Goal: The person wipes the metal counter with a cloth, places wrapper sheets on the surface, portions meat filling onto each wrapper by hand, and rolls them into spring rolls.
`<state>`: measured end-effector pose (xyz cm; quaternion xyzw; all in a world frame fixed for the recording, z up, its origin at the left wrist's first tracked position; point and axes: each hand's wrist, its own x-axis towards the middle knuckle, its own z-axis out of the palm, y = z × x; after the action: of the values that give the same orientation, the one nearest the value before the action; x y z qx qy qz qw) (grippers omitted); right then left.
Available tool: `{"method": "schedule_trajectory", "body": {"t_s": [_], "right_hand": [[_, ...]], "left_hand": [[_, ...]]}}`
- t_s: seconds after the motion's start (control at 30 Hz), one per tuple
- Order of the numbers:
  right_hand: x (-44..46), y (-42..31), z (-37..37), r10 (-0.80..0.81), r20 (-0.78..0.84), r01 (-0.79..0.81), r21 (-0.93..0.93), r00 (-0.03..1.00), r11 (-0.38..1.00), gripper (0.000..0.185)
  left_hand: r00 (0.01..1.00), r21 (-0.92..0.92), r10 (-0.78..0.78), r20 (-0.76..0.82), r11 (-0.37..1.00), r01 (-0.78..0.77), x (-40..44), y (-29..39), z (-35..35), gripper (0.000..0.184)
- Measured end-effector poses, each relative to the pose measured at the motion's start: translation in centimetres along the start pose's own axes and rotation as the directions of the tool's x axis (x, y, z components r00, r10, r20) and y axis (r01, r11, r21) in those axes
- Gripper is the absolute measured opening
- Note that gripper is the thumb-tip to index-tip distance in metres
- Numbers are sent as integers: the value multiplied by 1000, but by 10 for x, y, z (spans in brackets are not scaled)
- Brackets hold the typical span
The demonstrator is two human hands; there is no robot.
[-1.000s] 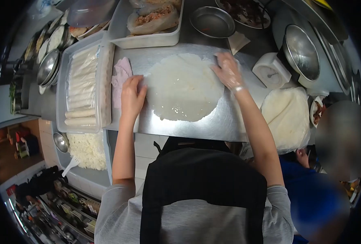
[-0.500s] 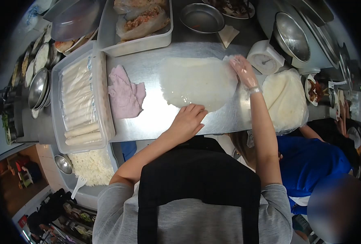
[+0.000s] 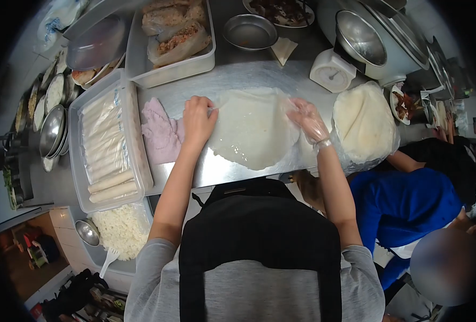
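A thin, pale, translucent round sheet [image 3: 254,129] lies on the steel table [image 3: 195,88], with small bright spots near its lower edge. My bare left hand [image 3: 198,121] is at the sheet's upper left edge, fingers bent and closed together, apparently pinching that edge. My right hand [image 3: 309,119], in a clear plastic glove, pinches the upper right edge. A pink cloth [image 3: 160,131] lies just left of my left hand. To the right of my gloved hand, a stack of pale round sheets [image 3: 364,123] rests on plastic.
A tub of wrapped white rolls [image 3: 109,145] stands left, above a tray of white shreds [image 3: 120,228]. Behind are a filling tub [image 3: 173,78], a metal bowl [image 3: 250,32] and a white scale [image 3: 332,72]. A person in blue [image 3: 409,204] is at the right.
My left hand has moved from the sheet's lower edge up to its upper left edge. My right hand has shifted slightly left and down with the sheet's corner. The view has turned a little.
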<state>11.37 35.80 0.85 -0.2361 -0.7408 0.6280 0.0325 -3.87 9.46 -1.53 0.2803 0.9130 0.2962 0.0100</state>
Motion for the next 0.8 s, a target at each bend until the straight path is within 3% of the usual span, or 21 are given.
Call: {"method": "schedule_trajectory", "body": {"t_s": [0.07,0.13,0.17,0.23,0.27,0.3,0.33,0.37,0.4,0.43,0.47,0.5,0.53,0.63,0.7,0.73,0.8], "right_hand": [[-2,-31,0,-71,-14,71,43,997,997,37],[-4,-55,-7,-201,36,193,153,979,969,35],[-1,-53,-11,-209,22,204,151,978,967,35],[9,-33,-20,-241,-33,243,156,970,957,40],[16,-24,-23,-256,-60,262,148,965,954,40],[23,-9,-20,-98,-84,103,59,992,993,44],[30,7,-18,66,-134,-69,-22,989,997,48],[33,20,-11,122,-142,-127,-20,982,992,52],[41,57,-9,81,-90,-64,176,993,982,53],[25,40,-1,120,-135,-119,14,984,993,56],[29,54,8,-218,-244,14,-637,945,771,59],[26,50,8,-115,-205,14,-437,972,899,63],[33,74,15,-330,-258,140,-555,908,820,57],[26,62,13,-350,-293,200,-437,890,877,48],[19,55,15,-185,-283,163,-99,941,982,41],[13,51,14,-187,-294,161,-111,937,981,41],[5,45,14,-161,-242,136,-118,957,984,40]], "left_hand": [[999,-65,39,17,997,-38,5,3,1,16],[976,-523,-179,123,825,217,8,15,-12,13],[979,-525,-163,120,827,202,9,9,-11,13],[990,-743,-139,20,661,108,13,-3,-15,20],[986,-634,-150,-75,770,69,14,2,-19,29],[975,-512,-146,-168,858,40,7,13,-27,38],[953,-318,-13,-302,944,-88,3,7,-22,47],[899,-116,153,-411,969,-218,3,0,-15,55],[928,-215,137,-346,951,-221,-4,8,-16,59],[939,-164,167,-302,961,-224,-12,15,-12,53],[952,-218,213,-221,940,-261,-17,17,-6,41],[944,-292,280,-174,901,-321,-19,21,4,30],[957,-341,282,-73,894,-290,-24,31,10,25],[923,-385,382,53,860,-334,-33,48,25,24],[924,-402,379,53,855,-327,-38,55,30,25],[920,-414,388,49,847,-335,-39,62,33,25],[945,-494,279,171,854,-163,-40,71,36,26]]}}
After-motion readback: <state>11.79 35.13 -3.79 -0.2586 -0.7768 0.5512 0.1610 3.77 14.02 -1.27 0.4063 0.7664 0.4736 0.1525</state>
